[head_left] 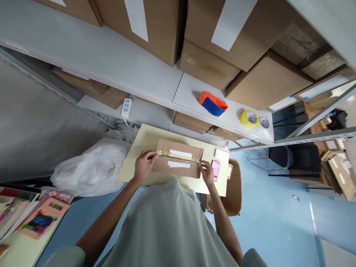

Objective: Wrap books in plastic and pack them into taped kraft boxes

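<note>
A flat brown cardboard box (178, 171) lies on a pale yellow table, two white paper strips on its top. Along its middle seam runs a strip of shiny packing tape (164, 152). My left hand (144, 165) pinches with thumb and fingertips at the left end of the tape, on the box edge. At the right end, the fingers of my right hand (206, 172) are closed on the tape near the box's corner. A phone (215, 170) with a lit pink screen lies just right of my right hand.
Behind the table (147, 135), a shelf (155, 79) carries large cartons, an orange and blue tape dispenser (213, 104) and tape rolls (249, 118). An open carton (236, 187) stands right of the table. White plastic bags (89, 167) bulge at left; a power strip (127, 107) lies on the lower shelf.
</note>
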Action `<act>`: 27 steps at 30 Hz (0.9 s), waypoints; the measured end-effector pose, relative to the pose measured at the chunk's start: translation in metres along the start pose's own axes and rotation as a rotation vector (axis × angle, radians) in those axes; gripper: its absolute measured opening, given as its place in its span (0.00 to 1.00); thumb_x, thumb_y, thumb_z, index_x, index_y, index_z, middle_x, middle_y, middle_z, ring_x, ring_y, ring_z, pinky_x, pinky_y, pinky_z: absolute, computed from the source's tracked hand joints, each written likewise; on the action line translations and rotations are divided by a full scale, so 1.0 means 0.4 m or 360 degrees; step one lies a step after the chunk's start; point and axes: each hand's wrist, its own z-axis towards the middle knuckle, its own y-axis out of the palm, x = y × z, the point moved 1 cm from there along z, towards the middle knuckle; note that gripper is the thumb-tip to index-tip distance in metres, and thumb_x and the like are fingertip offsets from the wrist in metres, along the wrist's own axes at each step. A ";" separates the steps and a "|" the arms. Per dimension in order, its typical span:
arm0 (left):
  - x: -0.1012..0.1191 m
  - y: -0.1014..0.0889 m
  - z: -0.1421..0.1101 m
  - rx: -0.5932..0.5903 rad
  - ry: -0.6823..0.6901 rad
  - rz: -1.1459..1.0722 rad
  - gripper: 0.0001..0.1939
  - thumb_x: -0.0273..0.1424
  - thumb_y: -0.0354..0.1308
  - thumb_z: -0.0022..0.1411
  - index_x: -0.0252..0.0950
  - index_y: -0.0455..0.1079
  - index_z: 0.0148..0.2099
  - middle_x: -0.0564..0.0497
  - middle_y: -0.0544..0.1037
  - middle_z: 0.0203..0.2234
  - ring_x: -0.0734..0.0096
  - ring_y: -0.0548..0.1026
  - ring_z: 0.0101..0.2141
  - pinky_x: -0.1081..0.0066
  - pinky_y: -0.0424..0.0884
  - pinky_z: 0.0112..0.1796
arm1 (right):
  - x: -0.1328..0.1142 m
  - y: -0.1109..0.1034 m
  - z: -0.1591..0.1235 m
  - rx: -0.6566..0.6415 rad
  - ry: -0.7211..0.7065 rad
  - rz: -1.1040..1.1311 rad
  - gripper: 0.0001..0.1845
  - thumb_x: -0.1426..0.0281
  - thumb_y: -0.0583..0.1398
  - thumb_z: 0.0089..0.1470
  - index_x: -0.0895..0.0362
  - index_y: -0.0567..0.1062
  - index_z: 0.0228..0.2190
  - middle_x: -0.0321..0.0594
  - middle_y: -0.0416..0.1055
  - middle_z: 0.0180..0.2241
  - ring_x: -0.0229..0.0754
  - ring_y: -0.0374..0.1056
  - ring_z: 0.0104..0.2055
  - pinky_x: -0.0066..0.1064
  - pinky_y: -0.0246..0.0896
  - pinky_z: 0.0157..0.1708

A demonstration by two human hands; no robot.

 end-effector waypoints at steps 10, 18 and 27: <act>0.101 -0.043 0.153 -0.0028 0.0394 -0.0043 0.15 0.49 0.59 0.70 0.46 0.78 0.44 0.44 0.83 0.47 0.48 0.81 0.52 0.48 0.78 0.60 | -0.350 -0.138 0.204 0.0308 -0.0769 -0.0613 0.21 0.50 0.61 0.70 0.50 0.81 0.53 0.54 0.77 0.60 0.60 0.74 0.65 0.58 0.70 0.66; 0.404 -0.083 0.369 0.0052 0.0763 -0.0261 0.14 0.40 0.57 0.73 0.42 0.81 0.49 0.45 0.85 0.47 0.55 0.82 0.50 0.55 0.78 0.58 | -0.635 -0.148 0.515 0.0302 -0.0787 -0.1209 0.30 0.52 0.62 0.70 0.58 0.71 0.63 0.63 0.76 0.62 0.65 0.71 0.66 0.62 0.60 0.70; 0.408 -0.147 0.318 0.0065 0.0866 -0.0375 0.13 0.37 0.56 0.75 0.40 0.81 0.50 0.47 0.85 0.45 0.59 0.83 0.46 0.60 0.79 0.52 | -0.665 -0.102 0.529 0.0143 -0.0412 -0.1613 0.33 0.53 0.60 0.72 0.62 0.64 0.66 0.67 0.78 0.60 0.67 0.76 0.63 0.56 0.68 0.63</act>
